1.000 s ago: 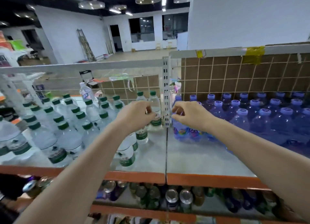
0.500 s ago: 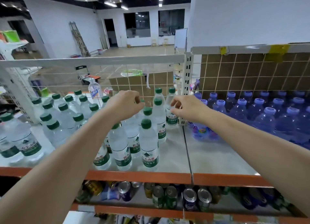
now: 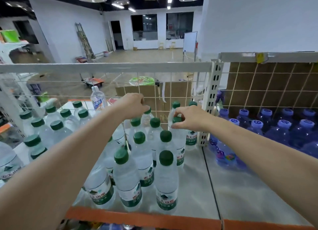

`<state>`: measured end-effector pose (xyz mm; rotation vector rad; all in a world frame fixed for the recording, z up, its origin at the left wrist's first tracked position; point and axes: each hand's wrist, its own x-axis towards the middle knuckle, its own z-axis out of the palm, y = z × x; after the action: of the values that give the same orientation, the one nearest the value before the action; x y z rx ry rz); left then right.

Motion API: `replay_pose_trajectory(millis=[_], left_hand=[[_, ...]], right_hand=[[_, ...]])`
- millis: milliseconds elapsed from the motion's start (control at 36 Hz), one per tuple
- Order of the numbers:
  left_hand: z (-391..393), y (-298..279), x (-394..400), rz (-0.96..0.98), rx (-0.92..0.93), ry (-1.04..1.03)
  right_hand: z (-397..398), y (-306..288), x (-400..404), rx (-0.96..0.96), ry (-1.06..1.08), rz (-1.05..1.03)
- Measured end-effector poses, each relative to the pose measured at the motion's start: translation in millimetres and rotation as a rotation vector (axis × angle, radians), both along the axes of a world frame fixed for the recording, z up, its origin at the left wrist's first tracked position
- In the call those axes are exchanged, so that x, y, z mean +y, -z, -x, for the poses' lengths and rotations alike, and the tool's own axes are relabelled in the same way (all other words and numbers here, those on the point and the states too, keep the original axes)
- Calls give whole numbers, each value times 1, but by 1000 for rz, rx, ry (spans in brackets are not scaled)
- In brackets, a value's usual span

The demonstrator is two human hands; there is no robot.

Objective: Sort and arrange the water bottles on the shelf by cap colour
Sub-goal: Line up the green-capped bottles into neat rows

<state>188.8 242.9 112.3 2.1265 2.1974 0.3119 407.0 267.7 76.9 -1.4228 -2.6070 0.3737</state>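
Our left hand [image 3: 133,105] pinches a green-cap bottle [image 3: 147,115] near the wire back. Our right hand [image 3: 187,118] grips another bottle's cap [image 3: 177,120]. Bare shelf [image 3: 240,186] lies lower right, before the purple bottles [image 3: 282,131].

Both reaching deeper toward the wire grid than a second ago — left hand [image 3: 133,105] now pinching the green cap of a clear plastic water bottle [image 3: 146,117] at its fingertips, right hand [image 3: 188,118] now gripping another green-capped clear bottle [image 3: 177,124] under its fingers.
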Motion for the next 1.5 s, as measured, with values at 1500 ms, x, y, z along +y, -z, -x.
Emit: replay_pose_trajectory(millis=[1500], left_hand=[[24, 31, 87, 276, -35, 212]], right_hand=[[49, -33, 49, 126, 91, 316]])
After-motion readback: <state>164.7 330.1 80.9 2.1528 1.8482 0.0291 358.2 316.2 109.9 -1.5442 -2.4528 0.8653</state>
